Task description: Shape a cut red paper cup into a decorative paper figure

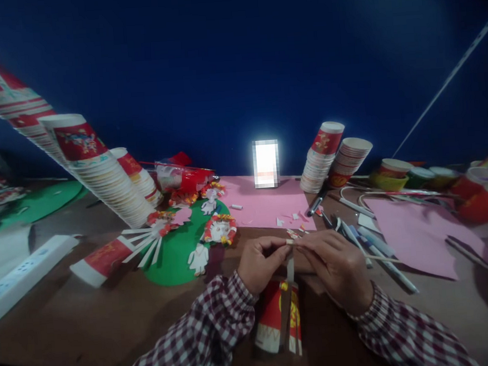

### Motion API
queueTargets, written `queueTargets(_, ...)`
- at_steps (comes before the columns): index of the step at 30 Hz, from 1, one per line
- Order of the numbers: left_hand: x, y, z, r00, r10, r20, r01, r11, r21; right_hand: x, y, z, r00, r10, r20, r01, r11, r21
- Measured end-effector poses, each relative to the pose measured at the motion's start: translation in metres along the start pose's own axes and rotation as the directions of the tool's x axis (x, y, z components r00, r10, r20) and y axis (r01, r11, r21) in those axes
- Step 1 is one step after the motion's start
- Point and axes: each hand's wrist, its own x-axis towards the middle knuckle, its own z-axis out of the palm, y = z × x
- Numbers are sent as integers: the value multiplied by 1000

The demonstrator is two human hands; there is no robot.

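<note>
Both hands meet at the lower middle of the view. My left hand (261, 261) is closed, thumb and finger pinching the top end of a pale paper strip (291, 270). Close against it on the right, my right hand (337, 265) pinches the same end. The strip hangs down over a red paper cup (273, 309) with a yellow print, which lies on the brown table below the hands. Its pale rim points toward me, and more narrow strips show along its right side.
Tall cup stacks (102, 182) lean at the left; shorter stacks (318, 166) stand back right. Cut-out figures lie on a green sheet (166, 269), beside a cup cut into strips (103, 262). Pink paper (254, 204) with scraps, pens (390, 267) and a white power strip (25, 276) surround them.
</note>
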Motion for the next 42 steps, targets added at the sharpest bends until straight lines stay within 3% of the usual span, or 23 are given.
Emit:
queueTargets(20, -1, 5, 1, 1000, 24, 8, -25, 999, 35, 0, 1, -2, 1000, -20, 16, 20, 1000, 22)
queueTargets(27, -1, -2, 2, 999, 48, -17, -48, 999, 21, 2, -1, 0, 1000, 2, 21, -3, 1000, 17)
queueTargets(36, -1, -1, 2, 997, 73, -23, -73, 997, 29, 2, -2, -1, 997, 2, 78, -3, 1000, 18)
queueTargets(42, -1, 0, 4, 999, 23, -29, -23, 1000, -4, 3, -3, -2, 998, -7, 62, 5, 1000, 28)
